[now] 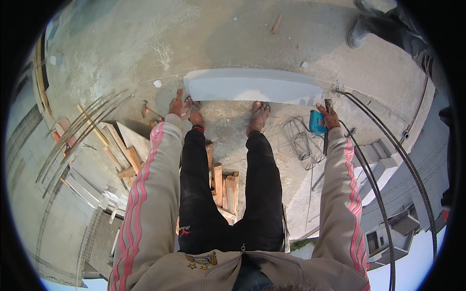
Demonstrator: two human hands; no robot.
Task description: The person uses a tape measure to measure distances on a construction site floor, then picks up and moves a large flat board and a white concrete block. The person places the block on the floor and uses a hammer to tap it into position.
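A long pale grey panel (252, 83) lies crosswise on the concrete in front of my feet. At its left end is my left hand (175, 104), with a finger stretched out along the panel's end; whether it touches is hard to tell. By the right end, my right hand (330, 118) appears closed round a teal power tool (317, 122). The tool's teal body shows to the left of the hand, and a dark part sticks out beyond the fingers. My feet, in sandals, stand apart just behind the panel's near edge.
A tangled cable (300, 140) lies near the tool. Bent rebar rods (395, 140) arch up on the right, with more rods (82, 131) on the left. Wood offcuts (224, 186) lie between and beside my legs. A hammer (145, 109) is left of my left hand. Another person's boot (358, 34) stands far right.
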